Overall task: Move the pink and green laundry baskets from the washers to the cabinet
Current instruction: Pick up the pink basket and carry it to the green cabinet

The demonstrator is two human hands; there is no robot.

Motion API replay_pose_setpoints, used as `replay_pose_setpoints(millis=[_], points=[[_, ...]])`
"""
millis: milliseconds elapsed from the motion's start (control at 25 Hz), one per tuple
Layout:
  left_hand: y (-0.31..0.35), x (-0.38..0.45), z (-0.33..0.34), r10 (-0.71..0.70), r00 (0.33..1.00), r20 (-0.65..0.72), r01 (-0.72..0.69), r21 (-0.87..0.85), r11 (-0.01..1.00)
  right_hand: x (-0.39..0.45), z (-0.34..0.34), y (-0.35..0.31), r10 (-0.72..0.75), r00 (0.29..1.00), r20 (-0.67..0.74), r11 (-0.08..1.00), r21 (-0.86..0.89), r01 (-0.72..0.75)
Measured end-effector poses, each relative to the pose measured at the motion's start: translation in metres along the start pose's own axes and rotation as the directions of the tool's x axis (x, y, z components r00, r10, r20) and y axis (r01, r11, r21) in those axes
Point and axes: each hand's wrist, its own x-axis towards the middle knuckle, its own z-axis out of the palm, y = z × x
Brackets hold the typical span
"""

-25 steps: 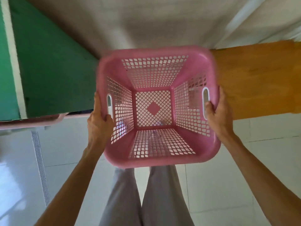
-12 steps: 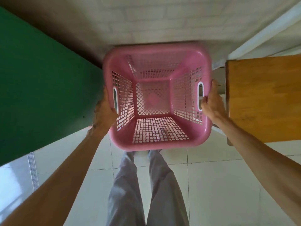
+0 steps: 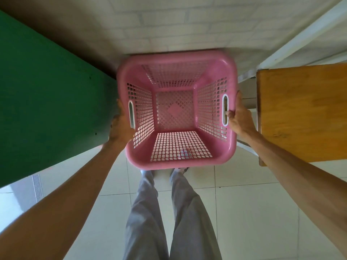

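Both arms are stretched out forward and down, pretty much straight, forearms bare. Left hand (image 3: 122, 126) is clamped on one side of the pink basket (image 3: 176, 162) by its handle slot, right hand (image 3: 239, 117) mirrors it on the other side, thumbs hooked over the rim. Legs in grey trousers (image 3: 169, 218) straight below.

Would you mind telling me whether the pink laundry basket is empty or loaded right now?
Empty. The pink laundry basket shows bare lattice floor and walls, nothing inside, with floor tiles visible through the holes.
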Motion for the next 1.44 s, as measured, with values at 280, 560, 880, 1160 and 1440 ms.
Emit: replay_pose_setpoints(millis=[280, 560, 880, 1160, 1440], points=[[0.051, -0.073, -0.079, 0.123, 0.989, 0.080, -0.110, -0.148, 0.983, -0.057, -0.069, -0.047, -0.079, 0.979, 0.190, 0.974, -0.197, 0.117], [0.085, -0.245, -0.184, 0.260, 0.955, 0.141, -0.287, 0.220, 0.932, -0.190, -0.154, -0.093, -0.185, 0.969, 0.163, 0.947, -0.235, 0.220], [0.075, -0.373, -0.237, 0.413, 0.911, 0.013, -0.382, 0.405, 0.831, -0.351, -0.212, -0.102, -0.174, 0.981, 0.082, 0.894, -0.405, 0.192], [0.062, -0.474, -0.222, 0.554, 0.831, -0.045, -0.463, 0.495, 0.735, -0.497, -0.233, -0.075, -0.275, 0.961, -0.008, 0.875, -0.417, 0.246], [0.097, -0.566, -0.175, 0.599, 0.799, 0.051, -0.529, 0.532, 0.661, -0.572, -0.262, 0.043, -0.147, 0.983, -0.110, 0.921, -0.379, 0.095]])
